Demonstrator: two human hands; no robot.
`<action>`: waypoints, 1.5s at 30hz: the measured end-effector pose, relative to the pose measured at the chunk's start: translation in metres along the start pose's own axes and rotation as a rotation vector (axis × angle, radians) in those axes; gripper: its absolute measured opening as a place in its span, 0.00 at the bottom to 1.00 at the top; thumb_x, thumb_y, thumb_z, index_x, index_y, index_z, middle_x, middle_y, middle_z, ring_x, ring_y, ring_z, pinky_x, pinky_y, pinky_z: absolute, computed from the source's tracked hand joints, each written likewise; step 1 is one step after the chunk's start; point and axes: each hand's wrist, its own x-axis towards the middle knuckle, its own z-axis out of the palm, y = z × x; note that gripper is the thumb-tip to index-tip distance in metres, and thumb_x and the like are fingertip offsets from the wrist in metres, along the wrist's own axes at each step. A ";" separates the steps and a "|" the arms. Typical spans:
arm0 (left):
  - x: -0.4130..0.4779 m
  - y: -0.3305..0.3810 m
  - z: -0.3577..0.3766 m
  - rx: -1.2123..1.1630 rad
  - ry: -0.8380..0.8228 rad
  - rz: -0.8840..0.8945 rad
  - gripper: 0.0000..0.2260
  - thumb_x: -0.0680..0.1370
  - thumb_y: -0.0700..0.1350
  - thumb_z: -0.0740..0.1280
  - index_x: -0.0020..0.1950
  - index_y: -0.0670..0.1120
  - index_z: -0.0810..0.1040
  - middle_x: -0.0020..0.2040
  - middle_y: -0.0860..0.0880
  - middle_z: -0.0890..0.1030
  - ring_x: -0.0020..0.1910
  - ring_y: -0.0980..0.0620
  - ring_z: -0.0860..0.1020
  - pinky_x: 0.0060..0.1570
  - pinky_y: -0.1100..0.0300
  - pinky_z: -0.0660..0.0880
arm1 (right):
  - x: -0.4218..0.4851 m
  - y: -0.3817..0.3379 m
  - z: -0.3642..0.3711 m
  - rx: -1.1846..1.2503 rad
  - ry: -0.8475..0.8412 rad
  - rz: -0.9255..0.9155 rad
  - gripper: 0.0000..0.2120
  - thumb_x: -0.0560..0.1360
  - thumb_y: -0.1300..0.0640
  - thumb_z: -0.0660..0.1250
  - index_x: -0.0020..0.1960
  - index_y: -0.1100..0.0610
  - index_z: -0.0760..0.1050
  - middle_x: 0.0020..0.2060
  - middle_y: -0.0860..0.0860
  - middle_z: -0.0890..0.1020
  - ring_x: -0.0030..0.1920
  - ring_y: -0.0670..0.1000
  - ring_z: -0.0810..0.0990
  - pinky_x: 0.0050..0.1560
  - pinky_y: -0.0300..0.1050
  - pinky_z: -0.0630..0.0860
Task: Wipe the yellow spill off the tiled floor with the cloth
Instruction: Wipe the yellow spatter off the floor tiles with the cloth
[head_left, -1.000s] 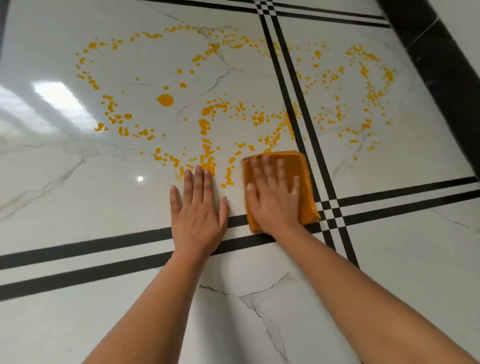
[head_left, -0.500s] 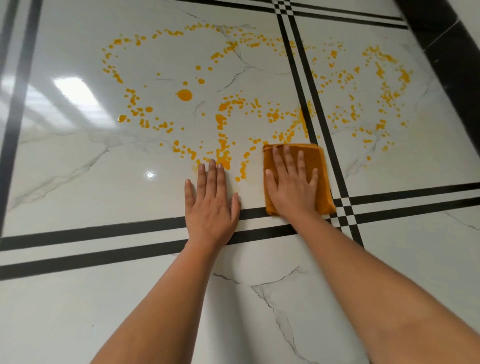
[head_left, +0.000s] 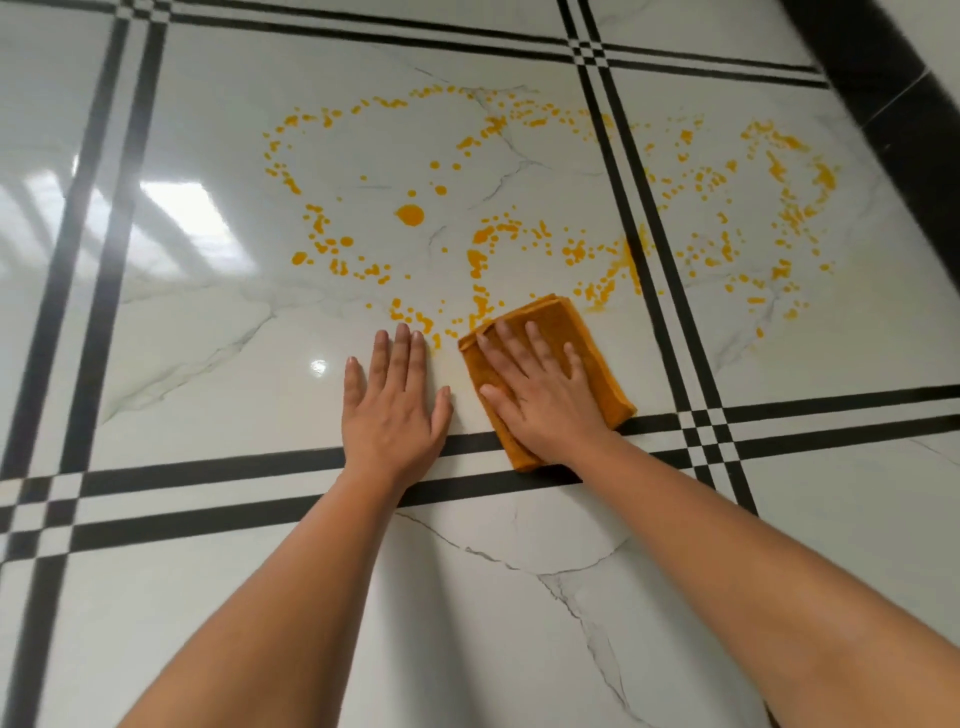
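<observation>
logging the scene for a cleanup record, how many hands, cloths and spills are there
hands: 2, left hand and right hand
cloth: 1, under the right hand
yellow spill: 1, scattered drops
total: 4

Right hand (head_left: 540, 395) presses cloth (head_left: 563, 322), seemingly touching spill (head_left: 410, 214).

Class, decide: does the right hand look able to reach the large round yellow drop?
Probably yes: the right hand lies flat on the cloth, and only tile with small droplets separates it from the large drop.
</observation>
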 end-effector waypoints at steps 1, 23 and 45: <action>-0.001 0.000 -0.002 -0.002 0.000 0.005 0.30 0.77 0.59 0.37 0.76 0.46 0.39 0.77 0.49 0.40 0.75 0.51 0.38 0.71 0.49 0.36 | 0.000 0.002 -0.007 0.091 -0.033 0.018 0.26 0.78 0.38 0.41 0.74 0.39 0.39 0.75 0.41 0.42 0.75 0.48 0.39 0.73 0.60 0.41; 0.087 0.149 0.015 -0.021 0.022 -0.083 0.33 0.75 0.68 0.43 0.76 0.57 0.40 0.77 0.49 0.39 0.74 0.44 0.34 0.66 0.35 0.33 | -0.024 0.116 0.006 0.160 0.218 0.280 0.26 0.79 0.43 0.37 0.76 0.47 0.46 0.75 0.45 0.49 0.75 0.48 0.42 0.73 0.51 0.40; 0.129 0.122 -0.002 0.101 -0.075 0.098 0.32 0.69 0.71 0.40 0.73 0.66 0.41 0.77 0.52 0.42 0.74 0.46 0.35 0.67 0.34 0.36 | -0.022 0.117 0.010 0.161 0.270 0.290 0.27 0.81 0.43 0.39 0.74 0.53 0.60 0.73 0.52 0.63 0.73 0.55 0.58 0.72 0.56 0.50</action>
